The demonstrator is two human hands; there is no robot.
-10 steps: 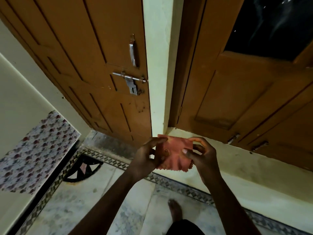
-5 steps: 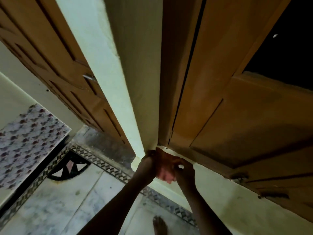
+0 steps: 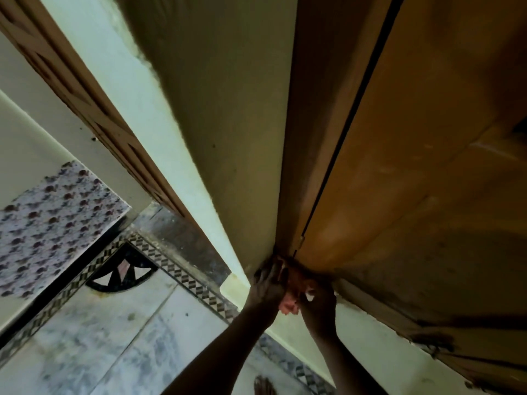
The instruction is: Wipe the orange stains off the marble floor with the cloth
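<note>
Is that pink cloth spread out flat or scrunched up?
Scrunched up: the cloth shows only as a small wad between the left hand and right hand.

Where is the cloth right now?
Low centre-right in the head view, the cloth is bunched between the left hand and right hand, at the door frame's foot.

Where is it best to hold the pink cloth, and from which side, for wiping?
The cloth is bunched between the left hand and the right hand at the foot of the door frame. Probably grip the gathered upper part from above, so the loose lower fold faces down.
</note>
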